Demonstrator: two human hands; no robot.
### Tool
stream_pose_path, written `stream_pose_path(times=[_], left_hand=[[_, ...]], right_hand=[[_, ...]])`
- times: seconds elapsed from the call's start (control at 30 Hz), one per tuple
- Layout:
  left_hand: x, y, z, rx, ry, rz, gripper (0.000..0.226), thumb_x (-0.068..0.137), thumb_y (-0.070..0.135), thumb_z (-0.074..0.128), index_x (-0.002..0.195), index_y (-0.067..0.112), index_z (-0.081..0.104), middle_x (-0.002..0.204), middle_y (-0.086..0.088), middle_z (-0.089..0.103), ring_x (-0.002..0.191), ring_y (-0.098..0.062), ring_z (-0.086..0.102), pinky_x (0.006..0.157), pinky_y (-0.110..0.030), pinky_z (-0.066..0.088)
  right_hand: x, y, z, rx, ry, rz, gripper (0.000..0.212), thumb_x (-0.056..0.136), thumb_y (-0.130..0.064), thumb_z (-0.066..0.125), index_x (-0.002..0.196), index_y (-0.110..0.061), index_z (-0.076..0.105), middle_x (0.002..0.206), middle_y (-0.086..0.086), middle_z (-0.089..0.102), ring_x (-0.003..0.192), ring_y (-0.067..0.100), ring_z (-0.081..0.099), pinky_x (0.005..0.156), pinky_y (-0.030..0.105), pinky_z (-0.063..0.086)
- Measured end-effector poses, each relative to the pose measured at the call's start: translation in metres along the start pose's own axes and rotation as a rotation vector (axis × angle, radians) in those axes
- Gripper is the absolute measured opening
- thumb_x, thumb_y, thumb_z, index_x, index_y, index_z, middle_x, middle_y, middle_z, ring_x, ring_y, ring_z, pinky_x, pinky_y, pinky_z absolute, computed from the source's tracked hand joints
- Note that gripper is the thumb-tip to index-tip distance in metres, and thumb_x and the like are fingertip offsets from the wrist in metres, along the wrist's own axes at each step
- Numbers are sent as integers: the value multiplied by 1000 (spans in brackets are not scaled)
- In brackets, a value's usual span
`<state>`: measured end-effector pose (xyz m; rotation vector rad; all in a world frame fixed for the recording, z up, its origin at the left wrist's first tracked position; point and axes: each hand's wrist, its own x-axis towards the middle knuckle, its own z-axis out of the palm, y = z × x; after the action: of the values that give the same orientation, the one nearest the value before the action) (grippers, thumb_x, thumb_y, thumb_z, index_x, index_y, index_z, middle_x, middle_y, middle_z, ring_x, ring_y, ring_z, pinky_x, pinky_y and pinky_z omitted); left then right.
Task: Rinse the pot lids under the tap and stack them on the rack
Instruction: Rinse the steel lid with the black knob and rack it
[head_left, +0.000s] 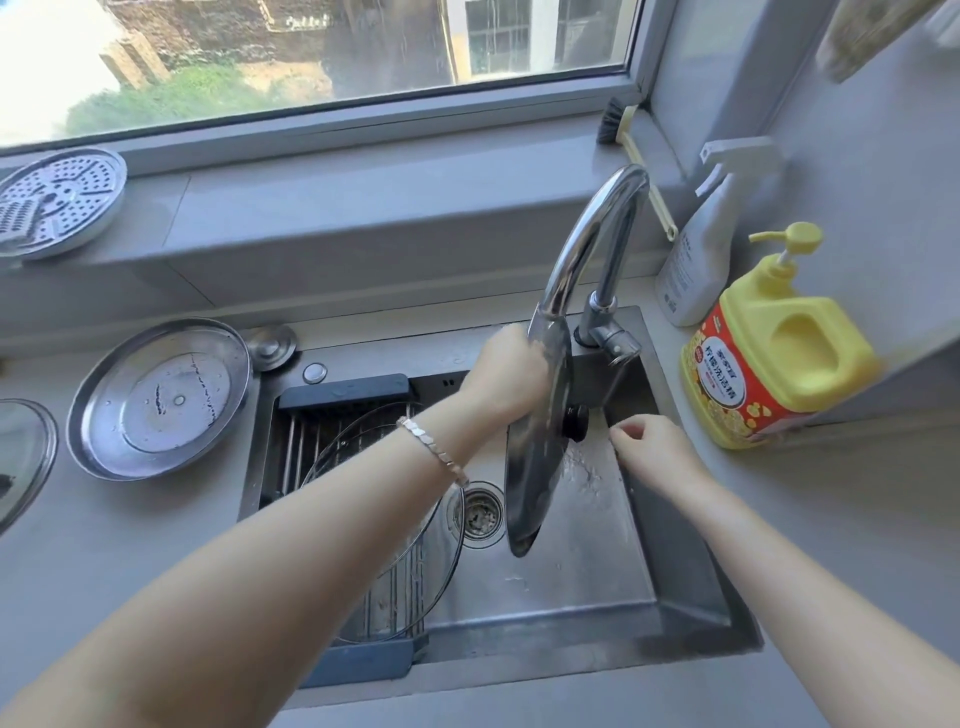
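Note:
My left hand (506, 376) grips the upper rim of a steel pot lid (535, 441), held on edge below the spout of the chrome tap (587, 244), with its black knob (576, 422) facing right. My right hand (652, 447) hovers just right of the knob, fingers loosely curled, holding nothing. A glass lid (363, 452) lies on the roll-up rack (306, 436) over the left part of the sink. On the counter to the left rest an upturned steel lid (161, 397) and part of another glass lid (23, 457).
The sink (561, 582) has a drain (483, 512) in its floor and a wet patch under the tap. A yellow dish soap bottle (774, 353) and a white spray bottle (698, 254) stand at the right. A perforated steamer plate (57, 200) sits on the window sill.

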<state>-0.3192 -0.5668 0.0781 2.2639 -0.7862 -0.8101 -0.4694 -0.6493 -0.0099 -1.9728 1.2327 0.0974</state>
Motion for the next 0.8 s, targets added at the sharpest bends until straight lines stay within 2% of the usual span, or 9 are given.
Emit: stream_pose_path(times=[0.13,0.23,0.33,0.43,0.53,0.57,0.6,0.67,0.8], left_hand=[[-29,-22,-10,-61,48,20,30,97,20,37,67,13,35,62,0,39,55,-17,35,49,-30,26],[-49,-43,-14,-151,104,-13,30,95,19,42,66,11,39,58,1,37,53,-15,31,47,-25,25],[-61,-63,-15,-242,147,-87,27,92,16,46,66,10,41,60,-2,36,58,-18,31,54,-29,26],[-73,-73,-18,-367,154,-155,16,87,8,48,71,9,48,65,-8,37,60,-18,34,48,-23,29],[-82,-77,-24,-438,149,-189,11,84,2,48,76,1,55,65,-9,43,60,-17,39,49,-24,29],[-85,-77,-26,-461,149,-193,11,84,1,48,80,-3,57,67,-11,46,61,-18,41,52,-26,31],[-87,-78,-27,-483,148,-194,11,84,1,49,82,-5,58,68,-12,48,62,-19,43,54,-29,32],[-90,-79,-29,-513,154,-192,10,83,3,51,82,-3,60,68,-13,53,61,-21,49,56,-34,37],[-94,-78,-35,-532,182,-176,11,82,5,54,74,8,60,69,-13,57,63,-24,54,58,-38,44]], right_hand=[[6,-14,-7,171,96,18,44,93,-12,45,137,-3,43,139,13,48,129,27,43,102,30,34],[20,-24,-7,327,93,79,52,92,-9,43,143,-2,31,146,14,38,134,27,36,107,33,29],[28,-33,-1,422,104,103,52,89,-5,43,140,-2,35,145,15,39,134,28,37,110,38,30],[39,-41,6,508,95,151,40,77,-12,47,115,-1,56,118,13,58,112,27,53,97,40,43],[51,-49,14,547,125,178,20,71,-13,44,81,-22,59,85,-5,53,95,21,50,79,28,41],[49,-55,16,522,129,160,24,74,-10,44,86,-20,62,86,1,57,96,24,52,75,29,39],[48,-59,17,480,130,140,32,79,-7,43,103,-13,64,99,9,62,103,28,54,78,29,38],[46,-62,17,361,114,100,48,87,-4,41,134,-7,47,135,11,51,125,29,45,93,29,36],[38,-55,12,246,-42,18,56,88,-6,46,143,-7,34,149,9,35,134,25,35,107,34,28]])
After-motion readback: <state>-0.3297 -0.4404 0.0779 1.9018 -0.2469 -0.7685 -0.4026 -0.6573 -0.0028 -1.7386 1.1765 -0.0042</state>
